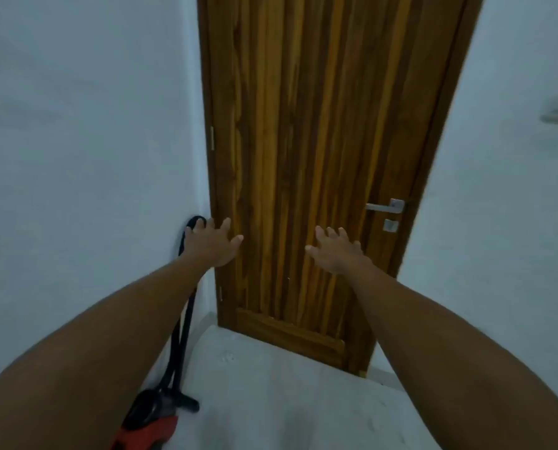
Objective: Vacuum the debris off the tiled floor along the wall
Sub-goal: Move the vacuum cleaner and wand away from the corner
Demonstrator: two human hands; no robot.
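Pre-start: vacuum untouched by the left wall.
Left hand and right hand spread, empty; I judge grabbing the hose comes next.

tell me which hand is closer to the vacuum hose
The left hand: its fingertips reach the top loop of the black hose by the wall. The right hand is out in front of the door, apart from it.

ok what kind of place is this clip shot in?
Probably a home interior, a room corner or hallway end. A closed wooden door with a metal lever handle stands between plain white walls, over a pale tiled floor, with a red-and-black vacuum cleaner by the wall.
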